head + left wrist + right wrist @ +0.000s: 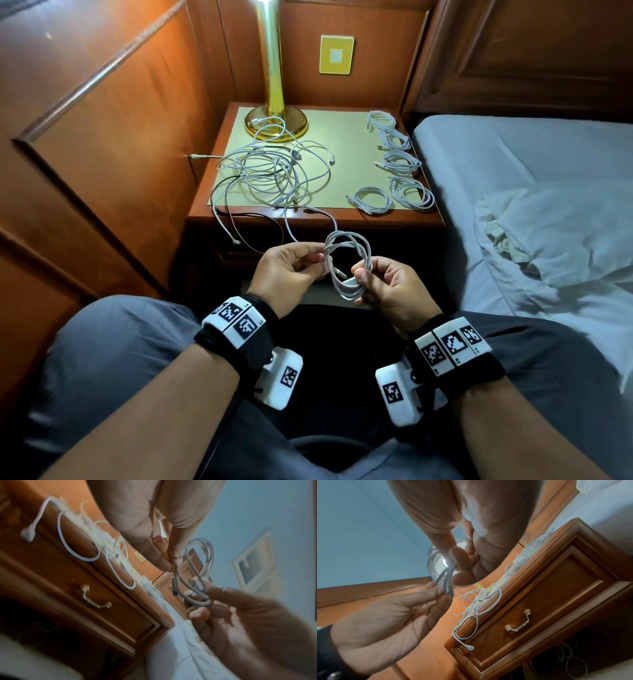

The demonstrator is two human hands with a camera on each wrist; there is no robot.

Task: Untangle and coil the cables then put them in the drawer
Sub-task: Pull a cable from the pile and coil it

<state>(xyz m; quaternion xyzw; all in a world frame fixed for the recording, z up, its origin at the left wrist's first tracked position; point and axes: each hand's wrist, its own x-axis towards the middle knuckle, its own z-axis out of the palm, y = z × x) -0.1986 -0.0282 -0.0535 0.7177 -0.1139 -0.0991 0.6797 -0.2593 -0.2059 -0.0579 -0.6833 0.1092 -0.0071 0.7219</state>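
Cable in hand: white cable [347, 263], wound in several loose loops, centre of the head view, in front of the nightstand; its free end trails up to the tangle.
My right hand [390, 286]: fingers curled, clamping the loops' lower part.
My left hand [291, 270]: thumb and forefinger pinching the loops' left side.
Tangled cables [270, 171]: upper centre, on the nightstand [308, 219].
Coiled cables [400, 161]: five, right of tangle.
Drawer [544, 609]: closed.

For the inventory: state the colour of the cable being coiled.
White; the cable shows best in the head view.
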